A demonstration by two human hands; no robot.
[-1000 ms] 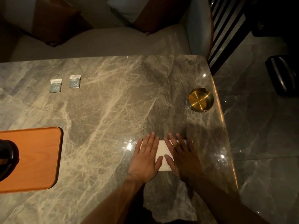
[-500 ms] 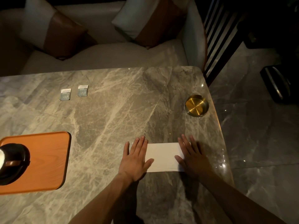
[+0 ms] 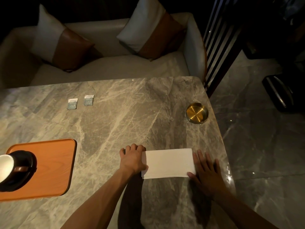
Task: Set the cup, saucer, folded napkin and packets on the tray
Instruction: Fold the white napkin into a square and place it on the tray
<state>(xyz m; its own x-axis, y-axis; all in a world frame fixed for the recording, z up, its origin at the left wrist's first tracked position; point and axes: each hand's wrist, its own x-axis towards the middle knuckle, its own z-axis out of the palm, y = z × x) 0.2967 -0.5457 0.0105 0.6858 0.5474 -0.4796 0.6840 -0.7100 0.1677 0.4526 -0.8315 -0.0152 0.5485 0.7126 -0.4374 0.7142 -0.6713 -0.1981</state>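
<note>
A white folded napkin lies flat on the marble table near its front right. My left hand curls its fingers around the napkin's left end. At the opposite end my right hand lies flat with fingers spread, its thumb on the napkin's lower right corner. An orange wooden tray sits at the left edge, carrying a dark saucer with a cup, white inside, on it. Two small grey-blue packets lie side by side on the far left of the table.
A round brass ashtray stands near the table's right edge. Beyond the far edge is a pale sofa with two cushions. The table's right edge drops to a glossy dark floor.
My hands have slid apart along the napkin from its middle to its ends. My left hand has curled onto the left end. The view has tilted up, showing more sofa.
</note>
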